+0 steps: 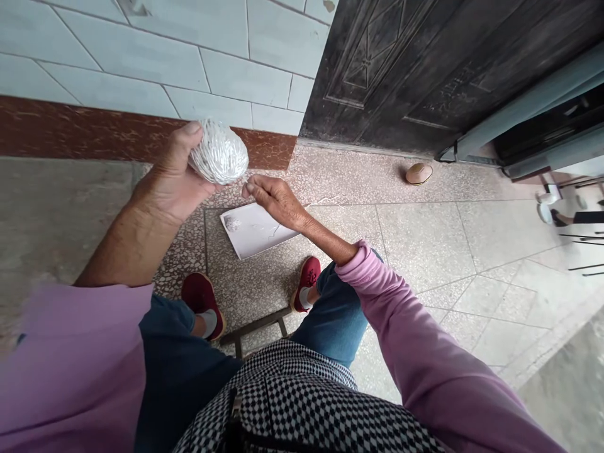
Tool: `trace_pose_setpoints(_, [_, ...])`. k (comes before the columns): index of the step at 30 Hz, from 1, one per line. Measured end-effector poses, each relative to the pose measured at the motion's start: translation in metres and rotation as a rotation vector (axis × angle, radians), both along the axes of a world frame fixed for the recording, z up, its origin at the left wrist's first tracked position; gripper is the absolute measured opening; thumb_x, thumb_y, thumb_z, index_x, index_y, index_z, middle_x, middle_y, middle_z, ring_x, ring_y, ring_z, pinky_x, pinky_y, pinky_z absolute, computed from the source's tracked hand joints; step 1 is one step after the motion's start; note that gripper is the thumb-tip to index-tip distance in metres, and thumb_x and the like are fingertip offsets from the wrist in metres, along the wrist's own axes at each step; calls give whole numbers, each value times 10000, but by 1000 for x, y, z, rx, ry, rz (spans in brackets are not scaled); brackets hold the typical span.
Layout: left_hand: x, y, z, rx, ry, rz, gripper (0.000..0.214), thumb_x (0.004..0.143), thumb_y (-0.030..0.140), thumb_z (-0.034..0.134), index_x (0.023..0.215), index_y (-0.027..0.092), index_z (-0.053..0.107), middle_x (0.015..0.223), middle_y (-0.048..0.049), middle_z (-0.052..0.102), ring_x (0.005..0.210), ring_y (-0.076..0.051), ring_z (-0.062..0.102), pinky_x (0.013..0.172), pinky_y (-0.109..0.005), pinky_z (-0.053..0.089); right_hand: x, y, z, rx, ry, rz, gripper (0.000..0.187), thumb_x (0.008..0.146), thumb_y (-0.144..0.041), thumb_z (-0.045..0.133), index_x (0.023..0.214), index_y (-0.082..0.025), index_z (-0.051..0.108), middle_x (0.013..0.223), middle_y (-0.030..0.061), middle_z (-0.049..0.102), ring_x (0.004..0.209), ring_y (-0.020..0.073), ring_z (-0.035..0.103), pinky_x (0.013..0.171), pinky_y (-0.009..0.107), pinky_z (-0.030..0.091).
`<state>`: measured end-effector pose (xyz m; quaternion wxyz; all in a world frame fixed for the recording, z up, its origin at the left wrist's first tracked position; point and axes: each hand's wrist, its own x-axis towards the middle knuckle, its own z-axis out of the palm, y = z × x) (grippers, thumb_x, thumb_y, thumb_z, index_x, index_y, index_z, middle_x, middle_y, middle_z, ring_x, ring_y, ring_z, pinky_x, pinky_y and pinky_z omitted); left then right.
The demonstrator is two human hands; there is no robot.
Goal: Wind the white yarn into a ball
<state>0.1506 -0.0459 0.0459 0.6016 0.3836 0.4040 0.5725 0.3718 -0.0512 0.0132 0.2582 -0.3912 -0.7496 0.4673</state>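
Note:
A white ball of yarn [221, 154] rests in my left hand [174, 170], raised in front of the wall's base. My thumb lies over its near side and the other fingers are beneath or behind it, mostly hidden. Just right of the ball, my right hand [276, 200] is closed in a pinch, its fingertips close to the ball's lower right edge. A thin strand seems to run between the ball and those fingers. Below my right hand a white sheet or shallow tray [250, 242] lies on the floor, with a small greyish-white clump at its left end.
A tiled wall [226, 75] and a dark carved door [377, 82] stand ahead. On the speckled floor lies a tan rounded object [419, 173]. Loose strand [330, 201] trails past my right wrist. Red shoes [202, 305] flank a metal stool frame [257, 327]. At far right is someone's foot [561, 218].

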Motion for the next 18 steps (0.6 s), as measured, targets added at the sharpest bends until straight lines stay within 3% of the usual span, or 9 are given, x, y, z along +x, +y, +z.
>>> trace_pose_setpoints(3, [2,5,0,48,23,107,802,705,734,1170,1135,272,676,1250,-57,780,1421,-331,704,1224,-518,715,-6,-16,17,-32,-125,52,464,1358,-626,725,1040,-289,701,1111,50,826,1142,321,776,1195,376,654])
trace_pose_setpoints(7, [-8,19,-5,138,194,324,866,577,737,1142,1112,240,677,1072,-7,654,1027,-221,619,1106,-495,647,-8,-36,35,-26,-157,125,425,1328,-651,728,1076,-312,688,1181,42,855,1212,352,815,1215,388,661])
trace_pose_setpoints(10, [-18,25,-8,183,457,410,904,545,775,1112,1156,226,733,1111,-12,690,1050,-231,584,1170,-486,597,-2,-44,43,27,-116,207,448,1359,-678,633,1105,-312,672,1162,46,830,1145,339,816,1205,403,655])
trace_pose_setpoints(14, [-16,12,-6,195,696,202,845,629,713,1108,1225,187,821,1246,-65,789,1206,-308,644,1306,-501,546,13,-36,56,154,-11,150,435,1382,-659,588,1157,-317,736,1211,65,825,1204,361,833,1225,445,666])
trace_pose_setpoints(18, [-2,-10,-2,67,614,-73,805,735,719,1073,1270,150,879,1218,-93,852,1134,-309,671,1191,-497,580,32,-16,71,230,-28,-92,373,1384,-510,580,1163,-334,822,1299,81,854,1332,369,845,1288,405,700])
